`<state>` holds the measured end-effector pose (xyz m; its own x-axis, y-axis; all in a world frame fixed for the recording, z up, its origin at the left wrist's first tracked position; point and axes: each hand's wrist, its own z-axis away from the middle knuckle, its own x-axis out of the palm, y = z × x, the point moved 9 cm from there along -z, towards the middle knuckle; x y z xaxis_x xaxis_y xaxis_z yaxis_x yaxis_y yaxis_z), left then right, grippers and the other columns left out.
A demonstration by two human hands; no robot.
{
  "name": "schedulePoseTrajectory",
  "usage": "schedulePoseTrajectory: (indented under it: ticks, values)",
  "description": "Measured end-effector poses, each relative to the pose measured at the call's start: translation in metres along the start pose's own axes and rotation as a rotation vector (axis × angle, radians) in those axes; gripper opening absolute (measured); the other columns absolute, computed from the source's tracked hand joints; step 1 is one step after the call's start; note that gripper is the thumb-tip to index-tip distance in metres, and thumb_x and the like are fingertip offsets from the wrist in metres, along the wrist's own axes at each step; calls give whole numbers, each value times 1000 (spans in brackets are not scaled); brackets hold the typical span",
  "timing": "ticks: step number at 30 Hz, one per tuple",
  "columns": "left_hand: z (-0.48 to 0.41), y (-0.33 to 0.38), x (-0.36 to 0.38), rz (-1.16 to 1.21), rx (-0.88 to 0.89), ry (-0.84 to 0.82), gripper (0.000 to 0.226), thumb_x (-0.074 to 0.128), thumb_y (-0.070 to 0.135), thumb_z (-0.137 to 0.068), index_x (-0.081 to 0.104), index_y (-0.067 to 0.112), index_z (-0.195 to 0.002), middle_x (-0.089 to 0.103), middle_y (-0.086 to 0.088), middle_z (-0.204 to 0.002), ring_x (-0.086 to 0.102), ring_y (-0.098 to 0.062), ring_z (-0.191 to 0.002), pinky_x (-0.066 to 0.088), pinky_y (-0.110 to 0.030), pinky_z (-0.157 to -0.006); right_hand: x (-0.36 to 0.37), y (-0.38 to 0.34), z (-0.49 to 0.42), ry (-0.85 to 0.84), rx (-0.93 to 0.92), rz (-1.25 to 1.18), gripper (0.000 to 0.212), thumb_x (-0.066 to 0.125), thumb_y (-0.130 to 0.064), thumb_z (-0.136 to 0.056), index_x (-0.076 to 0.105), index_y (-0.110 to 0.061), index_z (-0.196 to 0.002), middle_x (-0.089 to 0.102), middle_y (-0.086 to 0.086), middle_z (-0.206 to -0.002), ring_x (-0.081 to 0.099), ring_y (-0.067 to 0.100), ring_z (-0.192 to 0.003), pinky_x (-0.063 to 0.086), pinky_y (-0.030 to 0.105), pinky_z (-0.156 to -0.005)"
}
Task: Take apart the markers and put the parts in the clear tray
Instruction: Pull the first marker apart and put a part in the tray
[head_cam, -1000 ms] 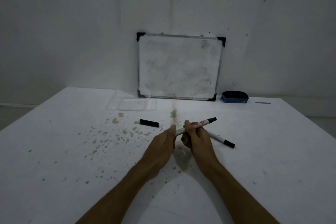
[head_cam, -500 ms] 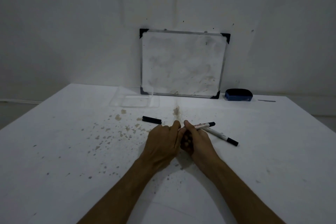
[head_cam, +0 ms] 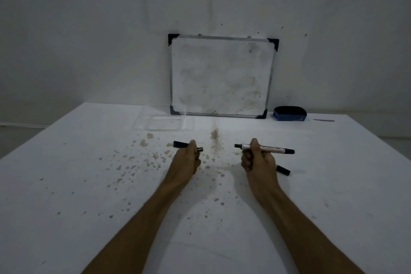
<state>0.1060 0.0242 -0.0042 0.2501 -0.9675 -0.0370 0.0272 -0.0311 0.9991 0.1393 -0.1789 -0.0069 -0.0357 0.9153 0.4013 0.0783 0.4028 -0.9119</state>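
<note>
My right hand grips a white marker body held level above the table, its bare black tip pointing left and its black end pointing right. My left hand is closed on a small marker part whose greyish end pokes out toward the right. The two hands are apart. A loose black cap lies on the table just behind my left hand. A second marker lies on the table, mostly hidden under my right hand. The clear tray sits at the back left and looks empty.
A small whiteboard leans against the wall behind the tray. A blue eraser sits to its right. The white table is speckled with brown stains between the tray and my hands.
My hands were pressed together on one marker; they have pulled apart sideways. The right keeps the body with its tip bared, the left carries off a small part.
</note>
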Motion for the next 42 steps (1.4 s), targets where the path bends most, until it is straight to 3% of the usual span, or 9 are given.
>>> schedulePoseTrajectory:
  ticks: [11,19,22,26,29,32,35,37,42]
  values:
    - [7,21,8,-873,579,133,30,54,43,-104,70,17,-104,67,-1,-97,60,-19,-88,51,-36,-80,3,16,-3,-61,243,-202,33,55,-31,-103,59,-11,-77,46,-1,-62,35,8,-47,28,20,-42]
    - [1,9,-3,-933,554,146,33,70,32,-95,74,13,-122,71,-10,-111,64,-28,-105,51,-37,-93,5,17,-2,-82,284,-184,18,64,-26,-98,60,-11,-89,48,-2,-67,34,6,-48,29,19,-41]
    - [17,22,5,-670,499,132,27,61,33,-102,69,17,-123,68,0,-109,62,-15,-101,49,-18,-86,4,19,0,-55,323,-216,16,63,-21,-99,62,-10,-87,51,1,-69,35,7,-47,29,20,-41]
    - [17,-6,47,287,-112,-123,42,37,31,-112,72,7,-115,72,-20,-125,69,-28,-107,55,-34,-93,5,2,3,-24,184,-105,17,59,-19,-101,65,-7,-90,52,4,-68,39,10,-49,32,20,-42]
    - [17,-22,55,667,-358,-197,55,34,36,-112,67,-7,-122,66,-30,-134,69,-33,-114,54,-39,-100,13,-26,15,-43,-90,243,15,57,-18,-102,61,-7,-92,47,1,-65,39,10,-54,34,19,-46]
    - [16,-25,51,809,-451,-291,62,31,40,-112,57,-10,-137,66,-28,-136,69,-35,-119,54,-40,-99,30,-46,36,-88,-295,499,13,59,-23,-102,60,-11,-97,56,-2,-66,49,5,-53,43,19,-49]
    - [20,-22,53,821,-500,-379,66,29,43,-111,57,-10,-140,65,-25,-139,77,-28,-84,60,-28,-68,59,-28,55,-300,-364,832,22,60,-40,-99,64,-21,-90,66,-1,-70,60,7,-56,53,25,-56]
    - [18,-24,51,837,-519,-385,66,30,44,-110,63,-9,-134,67,-22,-137,75,-28,-86,48,-21,-57,66,-3,58,-387,-361,1141,37,55,-53,-98,64,-25,-76,60,-7,-60,58,5,-55,50,24,-65]
    - [17,-25,46,821,-517,-331,61,33,38,-112,64,-11,-131,73,-25,-119,76,-25,-74,62,-28,-57,51,-30,47,-162,-523,897,36,57,-55,-95,65,-21,-90,60,-1,-60,54,11,-47,48,25,-48]
